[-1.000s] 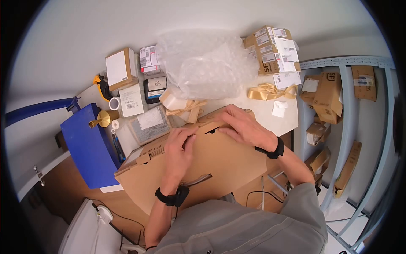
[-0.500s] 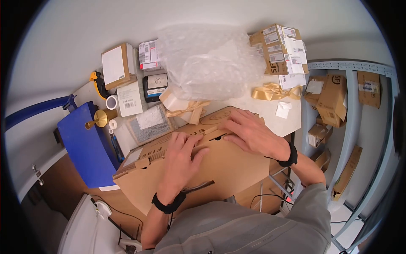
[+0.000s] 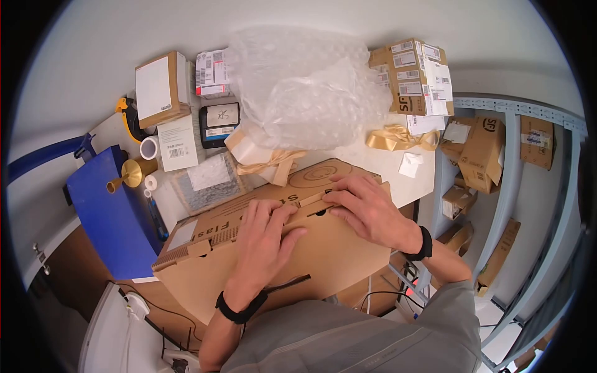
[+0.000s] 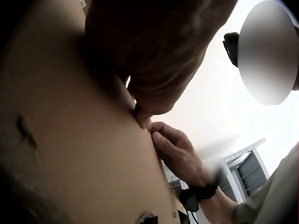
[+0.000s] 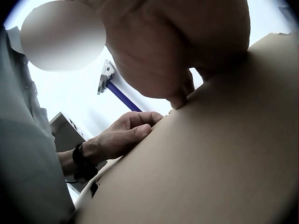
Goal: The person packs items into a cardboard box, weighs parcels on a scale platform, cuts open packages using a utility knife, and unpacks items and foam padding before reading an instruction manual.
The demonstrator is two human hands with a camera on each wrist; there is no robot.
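A large brown cardboard box (image 3: 311, 248) with printed lettering leans against the table's front, its lid closed down. My left hand (image 3: 264, 239) holds the long lid edge near the middle, fingers bent over the top and thumb along the front face. Further right, my right hand (image 3: 370, 211) grips the same edge beside a small dark slot, its thumb low on the front. In the left wrist view the right hand (image 4: 180, 154) shows fingers behind the edge and thumb before it. The left hand (image 5: 124, 135) appears likewise in the right wrist view. Some fingertips are hidden.
Bubble wrap (image 3: 305, 93) is heaped at the back, beside a labelled carton (image 3: 407, 78). Gold ribbon (image 3: 398, 138) lies at the right. A ribboned white packet (image 3: 261, 152) sits behind the box. A blue bin (image 3: 115, 217) stands left; metal shelving (image 3: 513, 161) with cartons is at the right.
The lid's printed top has come more into view as the box tilted. Both hands stay on its edge; the left thumb has spread away from its fingers.
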